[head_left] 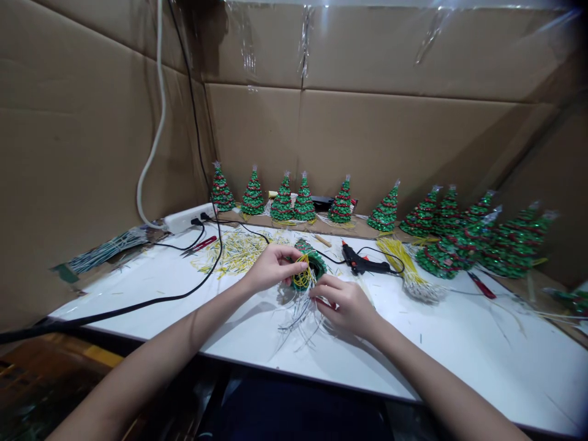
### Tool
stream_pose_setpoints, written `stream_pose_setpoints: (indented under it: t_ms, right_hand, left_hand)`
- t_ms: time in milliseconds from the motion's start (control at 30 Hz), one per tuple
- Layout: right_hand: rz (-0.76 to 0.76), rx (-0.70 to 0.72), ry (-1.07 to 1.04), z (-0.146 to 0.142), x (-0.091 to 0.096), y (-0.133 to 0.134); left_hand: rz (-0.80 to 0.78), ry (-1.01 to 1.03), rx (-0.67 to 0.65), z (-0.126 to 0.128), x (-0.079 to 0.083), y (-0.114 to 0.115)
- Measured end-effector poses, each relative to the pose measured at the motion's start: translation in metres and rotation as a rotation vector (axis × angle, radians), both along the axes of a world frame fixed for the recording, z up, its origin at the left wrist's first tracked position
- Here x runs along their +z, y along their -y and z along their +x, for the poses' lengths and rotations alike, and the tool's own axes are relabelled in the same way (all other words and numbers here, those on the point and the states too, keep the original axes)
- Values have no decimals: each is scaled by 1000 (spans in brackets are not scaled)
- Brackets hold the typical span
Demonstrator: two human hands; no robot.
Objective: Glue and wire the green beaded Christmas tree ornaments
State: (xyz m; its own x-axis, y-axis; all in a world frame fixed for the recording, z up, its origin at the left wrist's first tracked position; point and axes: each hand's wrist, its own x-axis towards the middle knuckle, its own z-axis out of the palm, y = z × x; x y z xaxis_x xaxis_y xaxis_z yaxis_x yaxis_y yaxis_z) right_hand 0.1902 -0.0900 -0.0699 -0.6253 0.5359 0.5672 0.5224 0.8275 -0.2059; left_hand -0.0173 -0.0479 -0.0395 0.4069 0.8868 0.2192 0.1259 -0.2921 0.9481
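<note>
2 hands meet over the middle of the white worktop [459, 343]. The left hand [271, 266] has its grip closed around a small green tree [313, 258], held on its side just above the worktop. A loop of yellow wires [302, 279] sticks out of the tree's open bottom, and thin pale ends hang down. The right hand [346, 305] has its grip closed on those wires, just below the tree. So this tree looks not done yet. Many done trees [282, 201] stand in a row at the back, and a tree pile [478, 244] sits at the right. Cut wire bits [234, 251] lie near the left hand. A fresh wire bundle [404, 262] and a glue gun [361, 264] lie just past the right hand.
</note>
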Motion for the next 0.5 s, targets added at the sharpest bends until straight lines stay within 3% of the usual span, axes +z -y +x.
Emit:
stream_pose_setpoints:
  t_ms: [500]
  right_hand:
    - [118,-16,2,4,-4,-2]
  left_hand:
    - [7,31,-7,-1,-3,-2]
